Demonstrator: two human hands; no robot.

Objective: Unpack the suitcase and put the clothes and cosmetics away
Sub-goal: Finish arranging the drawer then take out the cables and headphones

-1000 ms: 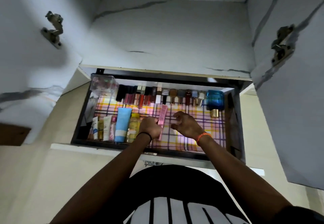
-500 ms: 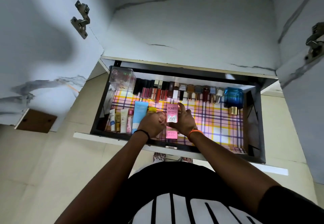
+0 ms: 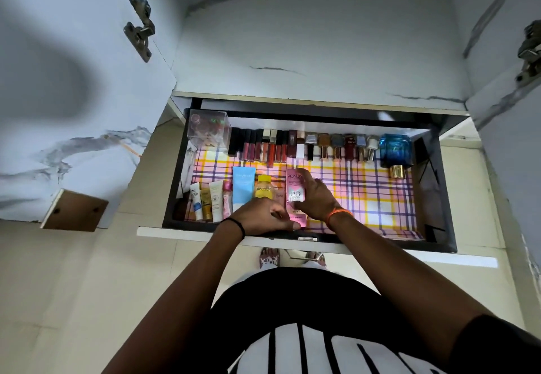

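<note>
The left hand (image 3: 265, 218) covers the lower corner of the pink BB cream box (image 3: 295, 195) and the foot of the yellow Garnier bottle (image 3: 264, 188). The small tubes (image 3: 209, 204) carry print too small to read. The right-hand hinge (image 3: 530, 51) is blurred and cut by the picture's edge.

Cabinet doors: two marbled panels (image 3: 73, 87) and (image 3: 509, 145) are seen swung open at left and right.
Hinges: a metal hinge (image 3: 140, 27) is fixed to the left door, another (image 3: 530, 51) to the right.
Floor: pale tiles (image 3: 73, 286) are shown below.
Sandals: a pair (image 3: 270, 258) is seen on the tiles.
</note>
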